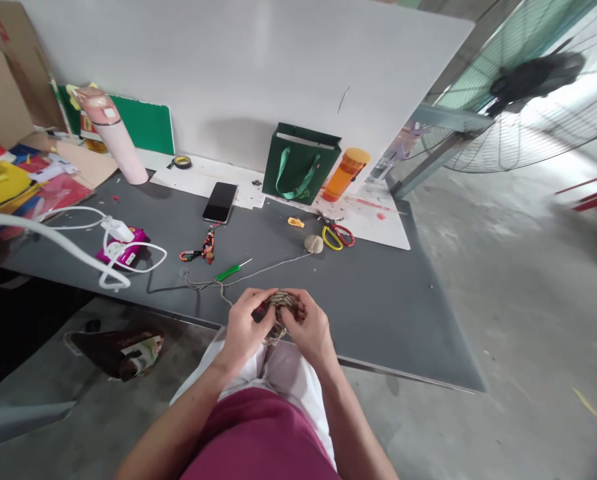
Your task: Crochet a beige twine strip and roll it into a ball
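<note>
My left hand (242, 328) and my right hand (309, 327) hold a small round woven piece (280, 301) of tan and dark cord, with reddish bits showing between my fingers. Much of it is hidden by my fingers. A thin cord (263, 273) runs across the grey table (378, 313) from a small ball of twine (313, 244) towards the piece. A green-handled awl (228, 273) lies beside that cord, just beyond my left hand.
Yellow-and-red-handled scissors, a phone, a beaded strap, a white charger cable and a pink packet lie on the table. Behind stand a green paper bag, an orange bottle and a pink flask against a white board. A large wire-guarded fan stands at the right.
</note>
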